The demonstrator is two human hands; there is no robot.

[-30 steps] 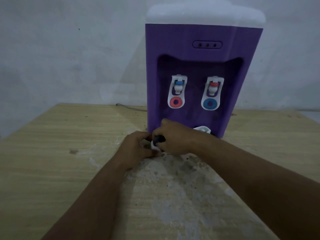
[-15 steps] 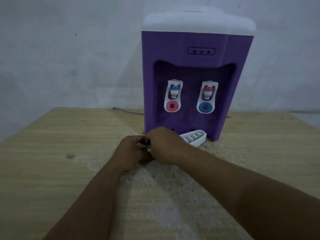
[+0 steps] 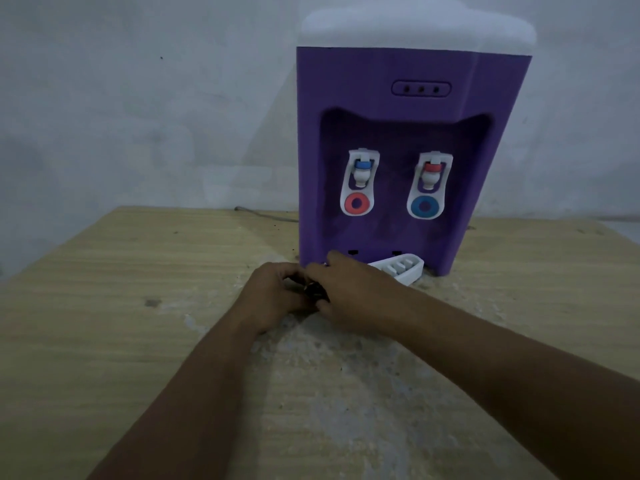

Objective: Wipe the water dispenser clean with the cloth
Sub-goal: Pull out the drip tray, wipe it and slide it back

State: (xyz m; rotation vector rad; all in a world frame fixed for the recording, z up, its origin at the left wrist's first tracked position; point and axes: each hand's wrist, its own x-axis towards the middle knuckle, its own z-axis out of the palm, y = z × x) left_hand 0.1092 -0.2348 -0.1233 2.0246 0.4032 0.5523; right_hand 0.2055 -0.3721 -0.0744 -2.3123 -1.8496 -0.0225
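Dispenser stands just behind hands gripping dark object.

The left hand and right hand grip a dark object.

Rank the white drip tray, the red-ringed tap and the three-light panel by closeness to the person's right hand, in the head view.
1. White drip tray, on the table, just right of the right hand.
2. Red-ringed tap, higher up, left on the dispenser front.
3. Three-light panel, near its top.
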